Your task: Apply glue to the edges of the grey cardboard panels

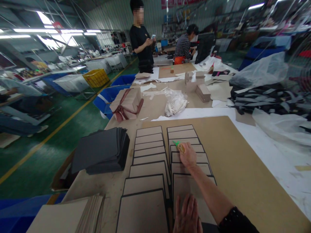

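Green at its tip and tan in the body, a small hand tool (176, 143) sits in the curled fingers of the right hand (189, 156), its tip over the far part of the right-hand column of beige rectangular panels with dark edges (143, 210). These lie overlapped in two columns on the worktable. The left hand rests flat on the nearest panel of that same column, fingers extended, grasping nothing (186, 210).

Because each panel overlaps its neighbour, a dragging wrist or a push from the flat palm could knock the column crooked. Left of the columns, the stack of dark grey sheets (102, 149) has upper sheets jutting toward the table's edge; a bump there might send some sliding off.

Farther up the table, a crumpled clear plastic bag (175, 103) holds pale scraps. Beside the table, a brown open carton (55, 184) holds something dark, too dim to identify. A blue plastic bin (101, 104) has white material over its rim; the yellow plastic crate's (96, 78) contents cannot be made out.
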Available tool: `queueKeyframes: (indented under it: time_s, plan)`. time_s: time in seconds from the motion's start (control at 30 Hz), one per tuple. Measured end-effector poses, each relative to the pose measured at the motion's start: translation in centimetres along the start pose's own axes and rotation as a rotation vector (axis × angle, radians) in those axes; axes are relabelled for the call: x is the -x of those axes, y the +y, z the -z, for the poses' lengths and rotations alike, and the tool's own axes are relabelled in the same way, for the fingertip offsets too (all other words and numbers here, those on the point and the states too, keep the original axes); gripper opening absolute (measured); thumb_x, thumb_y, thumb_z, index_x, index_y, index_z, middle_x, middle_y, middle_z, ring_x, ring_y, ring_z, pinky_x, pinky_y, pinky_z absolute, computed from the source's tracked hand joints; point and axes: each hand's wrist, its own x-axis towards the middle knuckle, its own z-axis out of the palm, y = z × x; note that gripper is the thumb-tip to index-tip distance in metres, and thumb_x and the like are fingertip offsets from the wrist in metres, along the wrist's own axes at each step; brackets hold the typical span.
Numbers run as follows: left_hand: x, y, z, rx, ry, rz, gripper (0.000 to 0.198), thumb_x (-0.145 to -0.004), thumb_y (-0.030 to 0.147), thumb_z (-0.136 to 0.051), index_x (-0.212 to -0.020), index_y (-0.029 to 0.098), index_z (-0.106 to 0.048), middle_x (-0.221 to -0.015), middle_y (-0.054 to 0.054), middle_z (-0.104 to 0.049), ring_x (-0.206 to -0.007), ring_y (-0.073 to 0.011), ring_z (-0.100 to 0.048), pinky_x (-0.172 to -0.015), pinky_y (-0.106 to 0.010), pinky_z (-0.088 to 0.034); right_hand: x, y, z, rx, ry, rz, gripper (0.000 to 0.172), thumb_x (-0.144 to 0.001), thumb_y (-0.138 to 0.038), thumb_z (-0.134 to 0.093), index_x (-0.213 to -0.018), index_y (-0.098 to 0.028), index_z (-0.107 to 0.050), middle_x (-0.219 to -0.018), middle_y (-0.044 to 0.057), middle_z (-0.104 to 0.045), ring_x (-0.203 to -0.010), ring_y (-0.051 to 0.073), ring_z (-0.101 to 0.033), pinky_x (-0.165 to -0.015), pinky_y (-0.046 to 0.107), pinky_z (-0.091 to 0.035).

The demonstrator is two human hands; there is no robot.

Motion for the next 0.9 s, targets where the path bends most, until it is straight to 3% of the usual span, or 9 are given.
queueKeyframes:
  time_s: [0.2,0.33,0.5,0.7,0.9]
  plan:
    - [0.0,-0.1,0.3,-0.009,-0.050,0.003,0.056,-0.088,0.048,-0.048,-0.137,0.021,-0.054,-0.154,0.001,-0.044,-0.152,-0.0253,-0.012,-0.126,-0.054,0.008,-0.7,-0.5,-0.3,-0.025,-0.019,0.025,0.009,-0.091,-0.022,-0.057,-0.097,-0.024,-0.062,-0.097,0.002,-0.061,-0.080,0.016,-0.053,-0.065,0.028,-0.033]
    - [-0.2,0.0,0.5,0.016,-0.030,0.009,0.056,-0.088,0.050,-0.049,-0.135,0.022,-0.055,-0.150,0.002,-0.049,-0.150,-0.0240,-0.018,-0.127,-0.051,0.006,-0.6,0.6,0.3,0.007,-0.010,-0.012,0.009,-0.090,-0.021,-0.057,-0.097,-0.023,-0.062,-0.096,0.002,-0.061,-0.079,0.016,-0.052,-0.065,0.027,-0.031]
    - [-0.5,0.1,0.8,0.048,0.014,0.047,0.052,-0.088,0.051,-0.052,-0.132,0.023,-0.058,-0.143,0.003,-0.057,-0.142,-0.0218,-0.033,-0.128,-0.048,0.003,0.4,5.3,3.0,0.061,0.079,-0.124,0.012,-0.092,-0.028,-0.054,-0.099,-0.022,-0.063,-0.096,0.004,-0.060,-0.078,0.017,-0.050,-0.064,0.028,-0.031]
    - [-0.7,0.0,0.7,0.043,0.044,0.026,0.052,-0.087,0.051,-0.052,-0.129,0.021,-0.061,-0.141,0.000,-0.059,-0.140,-0.0246,-0.037,-0.127,-0.049,0.002,0.8,10.4,5.7,0.125,0.186,-0.232,0.016,-0.090,-0.033,-0.054,-0.099,-0.023,-0.062,-0.097,0.006,-0.060,-0.076,0.018,-0.048,-0.064,0.029,-0.030]
    - [-0.8,0.1,-0.8,0.060,0.205,0.033,0.042,-0.087,0.044,-0.050,-0.117,0.020,-0.068,-0.126,-0.002,-0.069,-0.132,-0.0243,-0.046,-0.127,-0.049,-0.005,0.8,9.0,4.1,-0.050,0.149,-0.174,0.020,-0.087,-0.039,-0.053,-0.095,-0.022,-0.061,-0.095,0.006,-0.060,-0.083,0.020,-0.051,-0.070,0.030,-0.036]
